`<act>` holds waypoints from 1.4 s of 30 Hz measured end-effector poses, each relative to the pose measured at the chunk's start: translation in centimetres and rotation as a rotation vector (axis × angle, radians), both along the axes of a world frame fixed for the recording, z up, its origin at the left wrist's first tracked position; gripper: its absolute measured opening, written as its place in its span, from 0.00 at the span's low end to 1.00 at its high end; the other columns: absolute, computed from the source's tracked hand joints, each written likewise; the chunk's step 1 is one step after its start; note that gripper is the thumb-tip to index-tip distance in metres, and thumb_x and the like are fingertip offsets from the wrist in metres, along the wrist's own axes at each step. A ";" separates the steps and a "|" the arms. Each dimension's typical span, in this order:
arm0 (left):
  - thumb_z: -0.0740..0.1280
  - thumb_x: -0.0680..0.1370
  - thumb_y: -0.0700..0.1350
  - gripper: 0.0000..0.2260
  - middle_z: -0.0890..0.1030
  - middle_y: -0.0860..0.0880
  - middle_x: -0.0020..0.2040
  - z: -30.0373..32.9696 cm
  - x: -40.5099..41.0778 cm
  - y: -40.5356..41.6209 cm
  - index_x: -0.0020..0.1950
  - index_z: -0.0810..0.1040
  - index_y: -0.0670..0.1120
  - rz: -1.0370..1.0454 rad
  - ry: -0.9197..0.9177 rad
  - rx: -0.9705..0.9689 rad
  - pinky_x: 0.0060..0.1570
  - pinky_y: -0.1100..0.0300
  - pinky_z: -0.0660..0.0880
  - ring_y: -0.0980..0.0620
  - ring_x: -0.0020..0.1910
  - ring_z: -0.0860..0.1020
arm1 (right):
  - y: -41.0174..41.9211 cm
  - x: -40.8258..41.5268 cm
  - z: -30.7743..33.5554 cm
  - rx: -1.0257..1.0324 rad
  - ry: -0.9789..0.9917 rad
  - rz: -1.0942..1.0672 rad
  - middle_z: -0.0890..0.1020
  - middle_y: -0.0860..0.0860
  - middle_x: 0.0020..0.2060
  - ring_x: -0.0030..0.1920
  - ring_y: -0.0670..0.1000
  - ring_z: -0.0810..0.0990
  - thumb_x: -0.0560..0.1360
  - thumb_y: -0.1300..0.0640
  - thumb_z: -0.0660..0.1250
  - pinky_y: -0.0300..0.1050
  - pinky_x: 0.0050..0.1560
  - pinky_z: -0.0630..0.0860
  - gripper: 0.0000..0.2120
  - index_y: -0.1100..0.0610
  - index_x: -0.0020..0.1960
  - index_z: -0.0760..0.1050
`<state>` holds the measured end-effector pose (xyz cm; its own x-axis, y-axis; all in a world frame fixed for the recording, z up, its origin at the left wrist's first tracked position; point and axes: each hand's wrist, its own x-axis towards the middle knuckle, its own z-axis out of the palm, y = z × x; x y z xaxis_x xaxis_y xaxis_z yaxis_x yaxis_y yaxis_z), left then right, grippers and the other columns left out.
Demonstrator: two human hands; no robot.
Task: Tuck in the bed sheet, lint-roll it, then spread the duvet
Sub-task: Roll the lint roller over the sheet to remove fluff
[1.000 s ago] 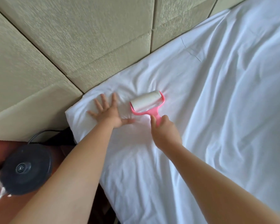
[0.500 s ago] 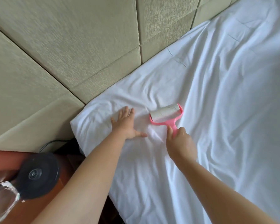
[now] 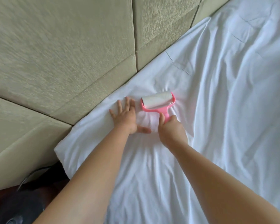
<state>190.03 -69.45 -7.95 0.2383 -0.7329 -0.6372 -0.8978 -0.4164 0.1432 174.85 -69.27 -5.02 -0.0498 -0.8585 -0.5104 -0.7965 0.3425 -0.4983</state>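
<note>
1. left hand (image 3: pixel 126 118) is pressing flat on the white bed sheet (image 3: pixel 217 110) at frame centre, fingers spread wide;
2. right hand (image 3: pixel 170 130) is gripping the pink lint roller (image 3: pixel 158 102) just right, its roll resting on the sheet below the beige headboard (image 3: pixel 63 54)

Two hands are seen: one left hand (image 3: pixel 125 118) laid flat with straight fingers, and one right hand (image 3: pixel 170 130) closed around a handle. One pink lint roller (image 3: pixel 158 102) is counted, with one white roll on it. One white bed sheet (image 3: pixel 225 110) is spread. One padded headboard (image 3: pixel 63 54) is seen, and one black cable (image 3: pixel 31 177) beside it.
</note>
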 end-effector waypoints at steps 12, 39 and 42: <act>0.72 0.65 0.66 0.59 0.31 0.49 0.76 -1.9 1.6 -4.4 0.77 0.32 0.46 -0.007 -0.034 -0.054 0.72 0.40 0.35 0.47 0.76 0.33 | -7.2 5.2 -2.2 -0.042 -0.029 -0.017 0.78 0.59 0.57 0.59 0.61 0.75 0.81 0.41 0.52 0.47 0.47 0.65 0.22 0.60 0.58 0.69; 0.63 0.77 0.60 0.31 0.58 0.48 0.77 0.9 -5.9 -0.4 0.75 0.60 0.48 -0.105 -0.147 -0.299 0.71 0.46 0.56 0.48 0.76 0.57 | 2.7 -6.0 2.1 -0.020 -0.097 -0.174 0.70 0.51 0.39 0.43 0.56 0.70 0.82 0.47 0.49 0.47 0.43 0.64 0.15 0.58 0.49 0.64; 0.64 0.76 0.63 0.37 0.52 0.49 0.79 1.0 -6.5 -1.2 0.78 0.53 0.48 -0.127 -0.102 -0.244 0.72 0.45 0.55 0.48 0.77 0.52 | 1.9 -6.3 1.8 0.054 -0.131 -0.166 0.70 0.51 0.41 0.45 0.57 0.72 0.82 0.44 0.48 0.47 0.44 0.67 0.16 0.57 0.50 0.63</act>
